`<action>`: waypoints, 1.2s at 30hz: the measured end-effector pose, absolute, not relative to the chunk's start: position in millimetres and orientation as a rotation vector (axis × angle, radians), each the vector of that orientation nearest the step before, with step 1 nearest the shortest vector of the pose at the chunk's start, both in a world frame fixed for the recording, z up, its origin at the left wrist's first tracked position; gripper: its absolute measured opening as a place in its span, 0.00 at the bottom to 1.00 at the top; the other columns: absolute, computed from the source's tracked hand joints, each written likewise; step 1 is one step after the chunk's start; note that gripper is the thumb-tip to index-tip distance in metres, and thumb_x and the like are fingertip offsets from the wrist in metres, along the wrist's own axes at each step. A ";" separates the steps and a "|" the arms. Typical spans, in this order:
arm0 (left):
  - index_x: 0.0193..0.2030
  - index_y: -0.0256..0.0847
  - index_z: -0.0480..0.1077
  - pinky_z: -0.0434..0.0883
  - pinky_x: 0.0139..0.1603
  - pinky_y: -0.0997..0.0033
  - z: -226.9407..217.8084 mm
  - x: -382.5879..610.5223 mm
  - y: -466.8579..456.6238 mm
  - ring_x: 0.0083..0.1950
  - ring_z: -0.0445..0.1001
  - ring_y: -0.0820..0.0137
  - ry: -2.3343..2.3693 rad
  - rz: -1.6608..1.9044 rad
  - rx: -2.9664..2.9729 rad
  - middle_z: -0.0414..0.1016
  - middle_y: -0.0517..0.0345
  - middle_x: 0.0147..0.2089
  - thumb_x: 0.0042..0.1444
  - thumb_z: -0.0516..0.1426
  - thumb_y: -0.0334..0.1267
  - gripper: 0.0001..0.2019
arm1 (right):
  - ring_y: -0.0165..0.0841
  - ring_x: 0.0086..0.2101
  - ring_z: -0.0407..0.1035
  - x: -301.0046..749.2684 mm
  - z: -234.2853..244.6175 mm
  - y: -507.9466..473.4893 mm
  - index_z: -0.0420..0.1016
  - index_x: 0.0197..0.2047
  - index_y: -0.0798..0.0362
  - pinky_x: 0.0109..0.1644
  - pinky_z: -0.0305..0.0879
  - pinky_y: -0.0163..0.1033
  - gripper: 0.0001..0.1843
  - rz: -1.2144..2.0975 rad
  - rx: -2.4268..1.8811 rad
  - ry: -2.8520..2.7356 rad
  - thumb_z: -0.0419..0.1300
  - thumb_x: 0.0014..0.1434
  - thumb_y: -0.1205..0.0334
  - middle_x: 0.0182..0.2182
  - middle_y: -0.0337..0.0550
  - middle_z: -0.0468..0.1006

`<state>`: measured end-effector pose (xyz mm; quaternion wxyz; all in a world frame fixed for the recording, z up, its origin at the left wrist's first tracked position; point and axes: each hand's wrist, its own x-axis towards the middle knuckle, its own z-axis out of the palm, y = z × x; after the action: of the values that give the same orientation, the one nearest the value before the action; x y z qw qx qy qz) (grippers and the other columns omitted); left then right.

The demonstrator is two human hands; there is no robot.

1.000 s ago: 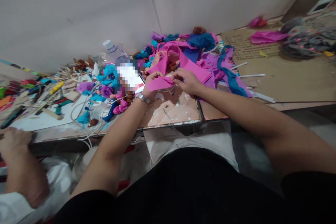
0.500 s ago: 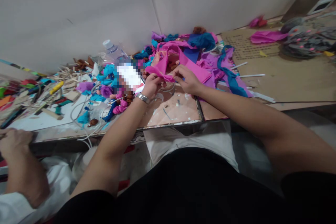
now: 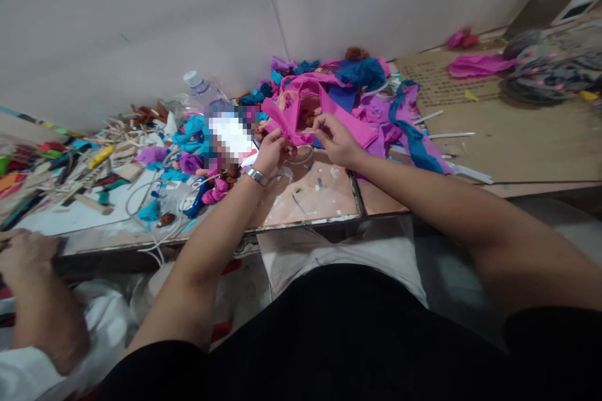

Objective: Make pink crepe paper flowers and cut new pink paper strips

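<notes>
My left hand (image 3: 273,153) is closed on a piece of pink crepe paper (image 3: 283,120), its fingertips bent round the lower edge. Facing it, my right hand (image 3: 336,143) makes a pinch of thumb and forefinger just right of the paper. Whatever lies in that pinch is too small to make out. Behind both hands is a heap of pink crepe paper sheets with brown crumpled bits (image 3: 308,118) among them. A phone with a lit, blurred screen (image 3: 232,138) lies close to the left of my left hand.
A plastic bottle (image 3: 204,91) stands by the wall. Wooden sticks, a yellow-handled tool (image 3: 101,156) and a white cable (image 3: 134,194) cover the left side. Cardboard (image 3: 465,131) lies at right, with a grey patterned bundle (image 3: 550,69). Another person's hand (image 3: 28,257) rests at the left table edge.
My right hand's fingertips have come away from the pink paper and risen slightly. The paper near my left hand has shifted and stands up more. The other person's arm has barely moved.
</notes>
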<state>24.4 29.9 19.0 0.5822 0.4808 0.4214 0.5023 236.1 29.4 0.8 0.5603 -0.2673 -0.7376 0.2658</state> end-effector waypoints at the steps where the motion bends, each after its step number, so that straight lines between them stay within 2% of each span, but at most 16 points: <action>1: 0.33 0.40 0.69 0.73 0.26 0.78 19.2 24.3 29.5 0.22 0.72 0.77 0.984 1.178 1.122 0.69 0.68 0.23 0.49 0.66 0.32 0.09 | 0.36 0.38 0.66 236.1 0.6 29.4 0.70 0.46 0.49 0.47 0.66 0.43 0.18 0.610 -0.621 -1.741 0.55 0.75 0.42 0.40 0.42 0.72; 6: 0.33 0.41 0.67 0.70 0.25 0.78 18.4 23.8 28.9 0.22 0.70 0.78 0.979 1.164 1.137 0.69 0.68 0.23 0.45 0.63 0.32 0.09 | 0.36 0.37 0.68 237.8 3.2 24.8 0.77 0.52 0.51 0.45 0.68 0.44 0.12 0.536 -0.603 -1.816 0.60 0.70 0.55 0.45 0.46 0.76; 10: 0.32 0.41 0.67 0.70 0.25 0.78 17.1 23.7 29.8 0.22 0.69 0.78 0.977 1.167 1.123 0.70 0.68 0.24 0.43 0.63 0.32 0.10 | 0.33 0.33 0.68 238.6 1.7 26.6 0.81 0.49 0.52 0.42 0.68 0.43 0.12 0.501 -0.622 -1.855 0.60 0.64 0.65 0.46 0.47 0.76; 13: 0.32 0.41 0.67 0.71 0.25 0.78 16.4 24.0 29.9 0.22 0.68 0.79 0.969 1.178 1.104 0.70 0.68 0.24 0.42 0.63 0.32 0.11 | 0.33 0.33 0.68 238.1 -0.8 29.9 0.82 0.44 0.52 0.39 0.67 0.42 0.10 0.465 -0.643 -1.841 0.60 0.62 0.67 0.44 0.46 0.75; 19: 0.30 0.42 0.63 0.68 0.22 0.78 17.0 25.2 28.5 0.22 0.67 0.78 0.975 1.191 1.083 0.68 0.69 0.25 0.40 0.63 0.31 0.13 | 0.35 0.36 0.70 237.9 2.6 27.8 0.82 0.40 0.52 0.39 0.68 0.42 0.06 0.456 -0.644 -1.818 0.62 0.63 0.64 0.43 0.46 0.76; 28: 0.28 0.43 0.57 0.67 0.22 0.79 21.7 28.2 25.6 0.20 0.65 0.79 0.996 1.167 1.065 0.63 0.70 0.21 0.48 0.64 0.30 0.16 | 0.34 0.33 0.65 236.3 5.5 26.1 0.74 0.41 0.50 0.50 0.69 0.49 0.04 0.481 -0.656 -1.771 0.59 0.68 0.60 0.39 0.42 0.77; 33: 0.31 0.42 0.63 0.69 0.24 0.78 17.3 24.7 30.4 0.21 0.68 0.78 0.985 1.171 1.112 0.66 0.70 0.22 0.48 0.68 0.33 0.15 | 0.35 0.35 0.66 238.4 6.3 26.2 0.73 0.44 0.50 0.46 0.68 0.45 0.10 0.523 -0.694 -1.712 0.58 0.71 0.53 0.41 0.44 0.75; 36: 0.35 0.42 0.68 0.70 0.25 0.78 12.3 22.0 34.1 0.22 0.71 0.77 1.017 1.177 1.259 0.71 0.68 0.24 0.49 0.70 0.37 0.15 | 0.37 0.40 0.70 239.7 4.0 28.8 0.74 0.48 0.50 0.47 0.70 0.45 0.19 0.550 -0.739 -1.705 0.65 0.67 0.43 0.45 0.46 0.77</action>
<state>22.0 34.1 12.3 0.5398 0.5296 0.4279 0.4951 239.7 28.8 4.0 0.5661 -0.3143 -0.7253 0.2339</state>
